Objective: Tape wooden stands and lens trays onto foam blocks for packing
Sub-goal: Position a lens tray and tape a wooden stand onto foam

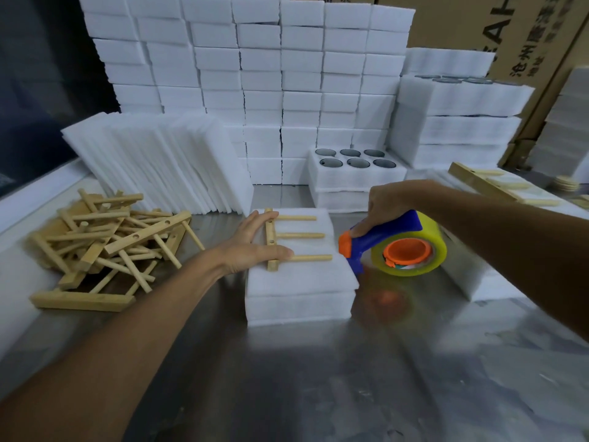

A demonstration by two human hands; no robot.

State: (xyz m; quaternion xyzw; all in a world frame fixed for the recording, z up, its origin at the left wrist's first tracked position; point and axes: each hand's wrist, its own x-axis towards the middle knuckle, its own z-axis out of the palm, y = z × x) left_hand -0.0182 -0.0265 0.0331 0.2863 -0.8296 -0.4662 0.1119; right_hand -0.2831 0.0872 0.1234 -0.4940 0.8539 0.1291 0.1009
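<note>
Atop foam block (301,282), three-pegged wooden stand (288,237)

A shiny metal tabletop (287,378) is seen, with light reflected on it. Large cardboard boxes (516,33) with printed letters are stacked at the back right. A dark wall (38,90) is seen at the left.
</note>
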